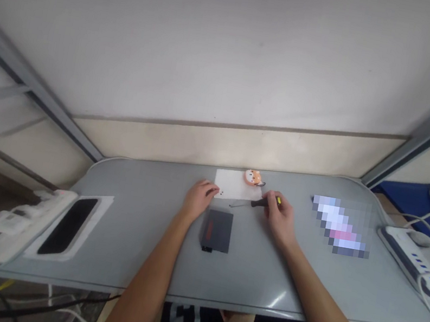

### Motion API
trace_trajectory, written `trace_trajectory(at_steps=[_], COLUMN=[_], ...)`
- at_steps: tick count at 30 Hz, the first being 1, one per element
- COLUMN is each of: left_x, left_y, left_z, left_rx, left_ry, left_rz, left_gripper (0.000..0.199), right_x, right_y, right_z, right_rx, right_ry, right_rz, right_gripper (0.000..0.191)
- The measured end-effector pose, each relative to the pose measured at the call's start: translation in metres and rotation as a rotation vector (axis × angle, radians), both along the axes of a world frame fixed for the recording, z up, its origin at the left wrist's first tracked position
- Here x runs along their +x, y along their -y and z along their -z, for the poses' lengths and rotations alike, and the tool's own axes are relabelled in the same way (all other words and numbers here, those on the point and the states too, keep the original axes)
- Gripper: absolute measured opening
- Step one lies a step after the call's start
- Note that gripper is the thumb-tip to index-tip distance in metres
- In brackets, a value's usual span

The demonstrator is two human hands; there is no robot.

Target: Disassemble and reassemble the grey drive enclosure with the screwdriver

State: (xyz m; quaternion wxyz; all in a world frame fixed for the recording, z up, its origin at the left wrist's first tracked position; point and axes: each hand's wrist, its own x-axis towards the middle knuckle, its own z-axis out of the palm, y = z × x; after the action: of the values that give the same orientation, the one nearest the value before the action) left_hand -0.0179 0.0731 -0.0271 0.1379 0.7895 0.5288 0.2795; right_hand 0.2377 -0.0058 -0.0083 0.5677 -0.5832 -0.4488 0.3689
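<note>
The screwdriver [259,203] sits clasped in the right grip [279,214], pointing toward the left grip [197,199], whose hold I cannot tell.

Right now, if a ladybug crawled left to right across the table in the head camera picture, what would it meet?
White plug strip, black phone-like slab, left hand, dark box, orange-and-white animal-faced thing, right hand, blurred-out patch, power strip with blue ports.
</note>
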Motion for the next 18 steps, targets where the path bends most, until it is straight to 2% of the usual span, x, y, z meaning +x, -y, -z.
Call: trace_trajectory(at_steps=[6,12,18], left_x=[0.0,0.005,0.006], left_y=[0.001,0.003,0.001], left_z=[-0.002,-0.005,-0.005], left_rx=[0.03,0.047,0.063], left_ry=[0.055,0.085,0.058], left_rz=[0.027,0.164,0.114], left_gripper=[0.021,0.019,0.013], right_x=[-0.001,-0.006,-0.006], right_y=[-0.002,-0.001,-0.002], right_z=[0.006,0.01,0.013], right_rx=[0.013,-0.007,-0.022], right_ry=[-0.065,-0.062,-0.059], right_rz=[-0.04,-0.135,-0.148], right_gripper=[0.046,0.047,0.048])
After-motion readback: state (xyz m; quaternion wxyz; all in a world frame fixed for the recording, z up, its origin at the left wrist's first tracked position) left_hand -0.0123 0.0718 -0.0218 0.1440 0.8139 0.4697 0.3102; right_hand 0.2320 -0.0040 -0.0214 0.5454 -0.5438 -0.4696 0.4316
